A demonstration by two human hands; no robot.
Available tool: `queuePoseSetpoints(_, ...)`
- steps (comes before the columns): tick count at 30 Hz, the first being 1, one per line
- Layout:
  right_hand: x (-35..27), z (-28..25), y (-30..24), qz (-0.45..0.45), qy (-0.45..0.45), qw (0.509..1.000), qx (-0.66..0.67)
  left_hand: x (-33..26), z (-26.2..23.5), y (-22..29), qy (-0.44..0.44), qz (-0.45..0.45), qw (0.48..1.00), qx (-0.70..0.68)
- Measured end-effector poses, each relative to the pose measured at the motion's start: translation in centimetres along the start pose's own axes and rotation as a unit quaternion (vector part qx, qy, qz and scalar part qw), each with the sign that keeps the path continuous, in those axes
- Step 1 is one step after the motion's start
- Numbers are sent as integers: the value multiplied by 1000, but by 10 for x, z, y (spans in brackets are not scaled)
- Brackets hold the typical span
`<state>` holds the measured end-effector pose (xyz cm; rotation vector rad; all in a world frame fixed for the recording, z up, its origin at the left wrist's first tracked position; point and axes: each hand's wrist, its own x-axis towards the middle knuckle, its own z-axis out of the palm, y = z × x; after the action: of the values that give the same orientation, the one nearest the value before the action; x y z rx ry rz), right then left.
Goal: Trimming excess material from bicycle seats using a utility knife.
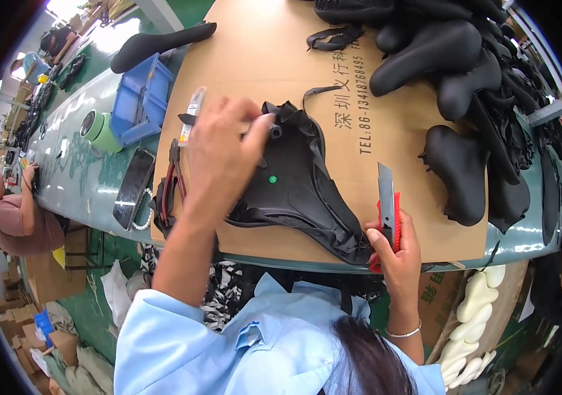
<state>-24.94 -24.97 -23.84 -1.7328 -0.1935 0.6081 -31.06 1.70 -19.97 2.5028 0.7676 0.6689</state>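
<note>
Head view shows us pressing our left hand (221,148) down on a black saddle cover (297,191) that lies upside down on a sheet of brown cardboard (261,59). Our left fingers (258,125) are curled narrow, pinching the cover's wide rear edge near a small black stub. Under the palm side of those fingers the cover spreads out, with a green dot on its inner face, and it tapers toward our right hand (396,247). Our right fingers (378,240) are closed around a red utility knife (389,210), its grey blade pushed out and pointing away from us, just beside the cover's narrow tip.

Behind the left knuckles we see red-handled pliers (174,181) at the cardboard's edge, and just past them a dark phone (134,187) on the green table (77,171). Beyond the fingertips lie a small labelled packet (192,112), a blue plastic bin (141,99) and a green tape roll (100,130). Well beyond the knife blade a heap of finished black saddles (465,72) fills the far side. Below the right wrist stand pale foam pads (475,309). Another person (11,210) sits far off to the left along the table.
</note>
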Motion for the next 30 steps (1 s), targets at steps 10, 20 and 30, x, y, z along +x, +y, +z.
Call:
queuePoseSetpoints(10, 2, 2, -6, -54, -33, 993, -100, -56, 47, 41, -35, -175, 951, -254)
queuePoseSetpoints(20, 35, 23, -49, -352, -140, 830, -409, -67, 33, 34, 11, -178, 913, -368)
queuePoseSetpoints(30, 7, -32, -57, -254, -280, 812, -445, -71, 29, 13, -106, -95, 711, -688)
